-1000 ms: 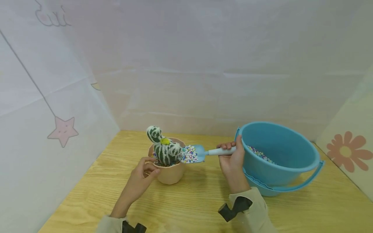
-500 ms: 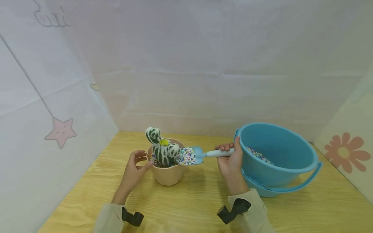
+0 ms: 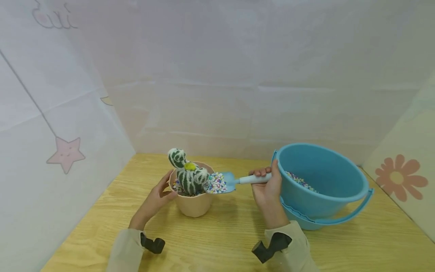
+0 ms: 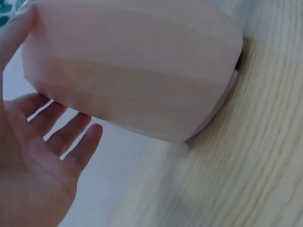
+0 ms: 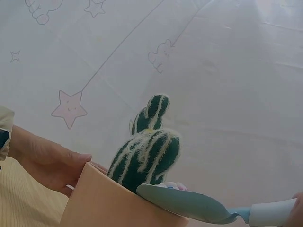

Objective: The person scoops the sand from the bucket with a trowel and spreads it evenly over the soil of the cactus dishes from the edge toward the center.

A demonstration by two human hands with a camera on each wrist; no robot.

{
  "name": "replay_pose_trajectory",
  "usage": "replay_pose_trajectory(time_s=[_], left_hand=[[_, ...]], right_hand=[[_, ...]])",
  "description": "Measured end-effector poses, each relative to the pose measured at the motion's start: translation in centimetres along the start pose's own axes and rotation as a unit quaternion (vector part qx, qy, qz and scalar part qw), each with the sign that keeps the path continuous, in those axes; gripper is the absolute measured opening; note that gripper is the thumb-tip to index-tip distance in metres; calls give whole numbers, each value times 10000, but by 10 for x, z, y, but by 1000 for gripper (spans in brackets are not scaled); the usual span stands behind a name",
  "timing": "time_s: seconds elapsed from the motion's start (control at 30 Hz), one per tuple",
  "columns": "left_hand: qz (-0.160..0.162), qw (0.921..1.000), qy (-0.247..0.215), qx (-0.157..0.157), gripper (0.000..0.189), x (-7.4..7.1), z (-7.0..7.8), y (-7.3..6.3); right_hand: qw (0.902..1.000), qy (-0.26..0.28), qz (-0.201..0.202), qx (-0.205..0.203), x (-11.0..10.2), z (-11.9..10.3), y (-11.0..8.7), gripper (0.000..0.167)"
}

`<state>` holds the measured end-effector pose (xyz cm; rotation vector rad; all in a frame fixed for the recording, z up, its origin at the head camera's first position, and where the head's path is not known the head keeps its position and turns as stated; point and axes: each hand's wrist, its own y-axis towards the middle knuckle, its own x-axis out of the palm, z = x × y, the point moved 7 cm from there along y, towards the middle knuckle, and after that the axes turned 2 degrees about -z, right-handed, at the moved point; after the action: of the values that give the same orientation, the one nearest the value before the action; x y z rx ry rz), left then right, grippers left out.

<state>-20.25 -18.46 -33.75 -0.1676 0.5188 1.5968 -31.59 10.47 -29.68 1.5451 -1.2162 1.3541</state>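
A pale peach flowerpot (image 3: 193,206) stands on the table with a knitted-looking green and white toy cactus (image 3: 190,180) in it. Small coloured pebbles (image 3: 177,187) lie around the cactus base. My left hand (image 3: 153,200) cups the pot's left side, thumb near the rim and fingers round the far side; the left wrist view shows the fingers (image 4: 71,127) against its wall. With my right hand (image 3: 268,189) I grip the whitish handle of a small light-blue trowel (image 3: 231,181), loaded with coloured pebbles (image 3: 216,183). The trowel's tip is over the pot's right rim beside the cactus.
To the right is a large blue bucket (image 3: 323,206), its opening tilted toward the left, with more pebbles (image 3: 300,180) inside and its handle (image 3: 353,217) hanging at the front. Pale printed sheets (image 3: 217,94) enclose the wooden table (image 3: 210,245) at the back and sides.
My left hand drew back from the pot rim, then came against the pot's left side. The loaded trowel dropped slightly toward the rim. The whole view shifted slightly.
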Motion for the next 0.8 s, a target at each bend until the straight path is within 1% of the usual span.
replay_pose_trajectory(time_s=[0.1, 0.2, 0.3, 0.37, 0.43, 0.5, 0.57, 0.6, 0.63, 0.7, 0.8], left_hand=[[53, 9995, 302, 5, 70, -2, 4, -2], [266, 9977, 616, -10, 59, -8, 10, -5], [487, 9958, 770, -27, 49, -16, 12, -7], [549, 9952, 812, 2, 51, -18, 13, -8], [422, 9960, 788, 35, 63, -16, 12, -8], [188, 9968, 776, -10, 76, -12, 11, -7], [-23, 9965, 832, -107, 83, -7, 11, -6], [-78, 9957, 905, -176, 85, -6, 11, -6], [-111, 9945, 1013, -240, 86, -6, 12, -7], [-77, 9906, 1315, -370, 86, -6, 14, -8], [65, 9817, 1833, -514, 85, -8, 19, -9]], right_hand=[[10000, -14, -16, -14, -1, 1, 0, 48], [10000, 6, 2, -27, -1, 1, 0, 47], [10000, 5, 10, -44, 0, 1, 1, 47], [10000, 2, -10, -45, 0, 1, 0, 47], [10000, -5, -30, -55, 0, 1, 0, 48], [10000, -17, -38, -67, 0, 1, 0, 48], [10000, -11, -36, -75, 0, 1, -1, 48], [10000, -13, -35, -77, 0, 1, -1, 48], [10000, -15, -36, -77, 0, 1, -1, 49], [10000, -23, -27, -82, 0, 1, -1, 48], [10000, -25, -14, -71, -1, 1, -2, 48]])
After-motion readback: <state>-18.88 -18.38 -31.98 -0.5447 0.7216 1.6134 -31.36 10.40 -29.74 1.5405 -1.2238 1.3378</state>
